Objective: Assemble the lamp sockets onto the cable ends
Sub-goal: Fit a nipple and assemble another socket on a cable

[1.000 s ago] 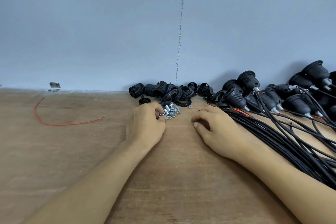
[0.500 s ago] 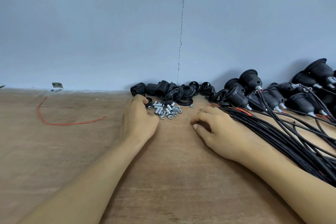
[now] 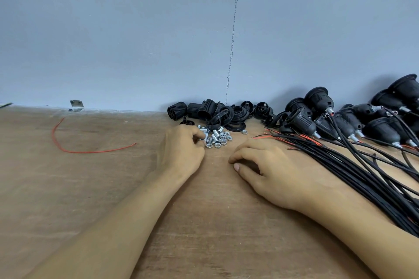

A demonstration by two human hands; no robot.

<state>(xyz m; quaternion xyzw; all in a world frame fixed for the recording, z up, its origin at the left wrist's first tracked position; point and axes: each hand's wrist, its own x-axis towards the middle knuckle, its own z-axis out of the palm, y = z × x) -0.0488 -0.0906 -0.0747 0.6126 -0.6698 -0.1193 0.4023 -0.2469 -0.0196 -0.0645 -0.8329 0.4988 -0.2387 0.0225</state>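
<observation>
The left hand [image 3: 181, 154] curls at the fittings pile [image 3: 216, 137], probably selecting one; whether it grips one cannot be told. Right of the pile, the right hand [image 3: 272, 165] rests relaxed and empty beside the cables [image 3: 340, 161].

No legible text, label, brand, number or sign to report; black lamp sockets [image 3: 301, 120] too small in view for any moulded marking to be read; nothing legible on the black cables [image 3: 362, 174] either
</observation>
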